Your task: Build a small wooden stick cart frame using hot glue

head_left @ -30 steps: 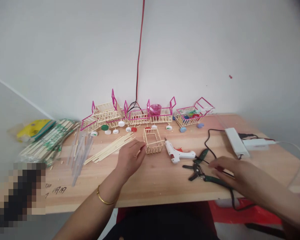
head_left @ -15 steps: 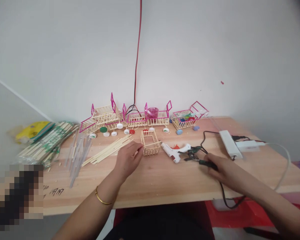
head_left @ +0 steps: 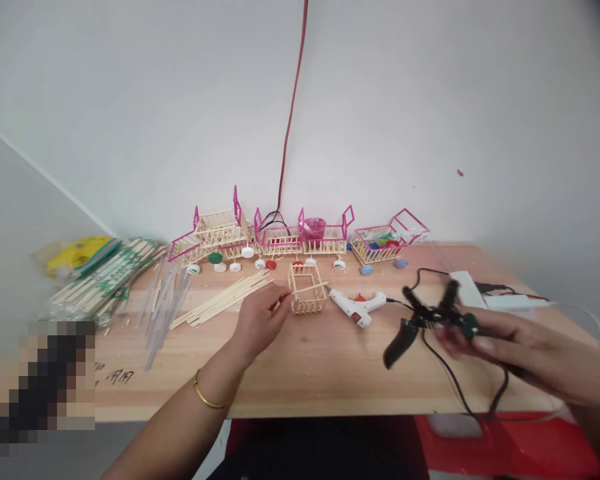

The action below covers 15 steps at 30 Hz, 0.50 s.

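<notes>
My left hand rests on the wooden table and pinches a thin bamboo stick laid across the top of a small stick-built basket. My right hand holds green-handled cutting pliers lifted above the table at the right, their jaws spread and one handle hanging down to the left. A white glue gun lies between the two hands, its black cord running under my right hand.
Loose bamboo sticks and clear glue sticks lie left of my left hand. Packs of sticks sit at far left. Pink-trimmed stick carts and bottle caps line the wall. A white power strip lies at right.
My right hand has taken the pliers off the table and lifted them to the right, open. My left hand now holds a stick across the small basket.
</notes>
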### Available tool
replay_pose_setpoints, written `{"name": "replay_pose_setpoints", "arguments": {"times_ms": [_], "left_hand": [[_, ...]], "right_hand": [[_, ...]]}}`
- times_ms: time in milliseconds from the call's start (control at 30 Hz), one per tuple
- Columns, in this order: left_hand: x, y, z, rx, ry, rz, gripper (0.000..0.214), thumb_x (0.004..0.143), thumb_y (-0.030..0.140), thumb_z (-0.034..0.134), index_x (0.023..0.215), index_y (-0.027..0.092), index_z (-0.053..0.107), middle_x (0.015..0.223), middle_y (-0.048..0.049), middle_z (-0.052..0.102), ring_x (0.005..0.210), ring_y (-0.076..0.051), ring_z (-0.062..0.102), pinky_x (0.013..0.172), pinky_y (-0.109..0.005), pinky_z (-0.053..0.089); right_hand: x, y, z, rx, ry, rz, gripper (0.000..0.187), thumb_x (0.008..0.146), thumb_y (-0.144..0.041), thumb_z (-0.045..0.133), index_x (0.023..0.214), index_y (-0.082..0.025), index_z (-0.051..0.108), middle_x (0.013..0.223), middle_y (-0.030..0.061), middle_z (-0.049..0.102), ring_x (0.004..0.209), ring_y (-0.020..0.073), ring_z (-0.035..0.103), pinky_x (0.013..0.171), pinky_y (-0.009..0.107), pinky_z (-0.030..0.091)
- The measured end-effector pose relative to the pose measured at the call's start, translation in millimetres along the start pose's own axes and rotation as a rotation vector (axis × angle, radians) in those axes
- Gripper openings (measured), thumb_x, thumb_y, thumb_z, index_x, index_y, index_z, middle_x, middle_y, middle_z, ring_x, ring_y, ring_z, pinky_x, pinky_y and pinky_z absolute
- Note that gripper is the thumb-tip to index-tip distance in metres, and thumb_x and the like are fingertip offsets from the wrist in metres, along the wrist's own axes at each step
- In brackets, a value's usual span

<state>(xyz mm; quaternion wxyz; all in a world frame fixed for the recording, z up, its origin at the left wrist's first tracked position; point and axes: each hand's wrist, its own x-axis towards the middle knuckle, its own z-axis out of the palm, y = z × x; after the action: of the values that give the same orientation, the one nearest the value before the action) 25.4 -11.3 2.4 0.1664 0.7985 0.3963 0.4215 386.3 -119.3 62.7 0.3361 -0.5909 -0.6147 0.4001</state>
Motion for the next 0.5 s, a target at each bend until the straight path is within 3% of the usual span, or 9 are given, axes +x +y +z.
{"name": "replay_pose_setpoints", "arguments": {"times_ms": [33,100,167,233,400,500], "left_hand": [[0.1,0.3,0.1,-0.010,0.000,-0.011,0.015,0.086,0.022,0.051,0.085,0.016,0.065,0.076,-0.0037,0.064,0.069,-0.012,0.056,0.066,-0.024,0.042],[0.3,-0.3,0.5,-0.027,0.000,-0.041,0.016,0.086,0.023,0.052,0.085,0.016,0.066,0.075,-0.0034,0.064,0.068,-0.012,0.056,0.065,-0.024,0.041],[0.3,-2.0,1.4,-0.054,0.003,-0.080,0.016,0.086,0.023,0.052,0.084,0.016,0.067,0.073,-0.0029,0.064,0.066,-0.012,0.055,0.063,-0.023,0.040],[0.1,-3.0,2.4,-0.105,0.012,-0.124,0.016,0.085,0.023,0.053,0.083,0.016,0.067,0.072,-0.0026,0.064,0.065,-0.012,0.055,0.062,-0.023,0.040],[-1.4,4.7,2.5,-0.354,0.062,-0.268,0.016,0.083,0.027,0.057,0.082,0.015,0.068,0.071,-0.0023,0.063,0.066,-0.012,0.056,0.063,-0.022,0.042],[-2.9,14.4,-0.1,-0.590,-0.009,-0.266,0.017,0.083,0.029,0.060,0.082,0.014,0.069,0.082,-0.0057,0.066,0.078,-0.014,0.060,0.072,-0.025,0.045]], "right_hand": [[-1.1,1.1,12.6,0.194,-0.119,0.048,0.027,0.074,-0.046,0.069,0.093,-0.027,0.072,0.105,0.0103,0.070,0.097,0.0302,0.065,0.081,0.040,0.053],[-1.5,4.8,43.3,0.638,-0.194,0.037,0.031,0.072,-0.052,0.067,0.094,-0.030,0.069,0.124,0.0064,0.062,0.115,0.0342,0.056,0.091,0.052,0.047],[0.0,9.5,73.8,0.912,-0.253,0.048,0.023,0.074,-0.049,0.066,0.076,-0.026,0.067,0.129,0.0046,0.059,0.119,0.0365,0.051,0.093,0.059,0.043],[3.7,12.7,96.9,1.089,-0.265,0.069,0.021,0.078,-0.047,0.061,0.076,-0.027,0.066,0.128,0.0034,0.059,0.120,0.0357,0.051,0.092,0.061,0.043],[23.7,3.4,118.3,1.165,-0.223,0.050,0.023,0.086,-0.042,0.051,0.087,-0.028,0.068,0.124,0.0039,0.062,0.125,0.0324,0.047,0.095,0.061,0.042],[36.8,-9.5,120.9,1.145,-0.189,0.035,0.025,0.089,-0.038,0.048,0.101,-0.028,0.067,0.130,0.0039,0.057,0.126,0.0307,0.046,0.100,0.058,0.038]]}}
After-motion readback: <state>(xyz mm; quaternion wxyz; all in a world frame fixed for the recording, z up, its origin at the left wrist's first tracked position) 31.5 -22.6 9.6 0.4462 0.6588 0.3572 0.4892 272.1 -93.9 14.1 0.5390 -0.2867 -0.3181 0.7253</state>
